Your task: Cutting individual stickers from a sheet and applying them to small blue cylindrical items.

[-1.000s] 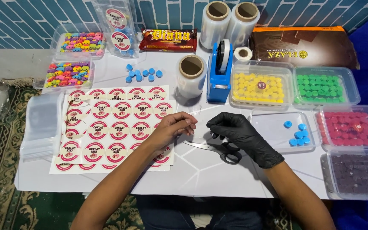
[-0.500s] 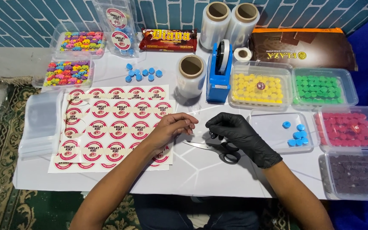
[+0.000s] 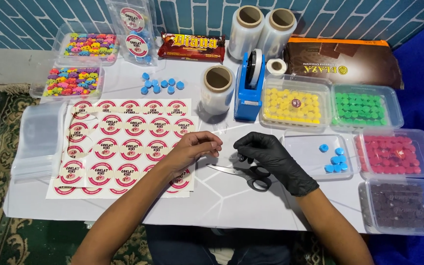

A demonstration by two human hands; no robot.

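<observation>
My bare left hand rests on the right edge of a sheet of round red-and-white stickers, fingers curled with the tips pinched together. My right hand, in a black glove, is just to its right with its fingers bent inward. Its fingertips hover over the table, above a pair of black-handled scissors that lies flat. The two hands' fingertips sit a few centimetres apart. Something small and clear may be between them, but I cannot make it out.
A blue tape dispenser and clear film rolls stand behind the hands. Lidded tubs hold yellow, green, pink and dark candies. An open tray holds several blue pieces. Clear bags are stacked at left.
</observation>
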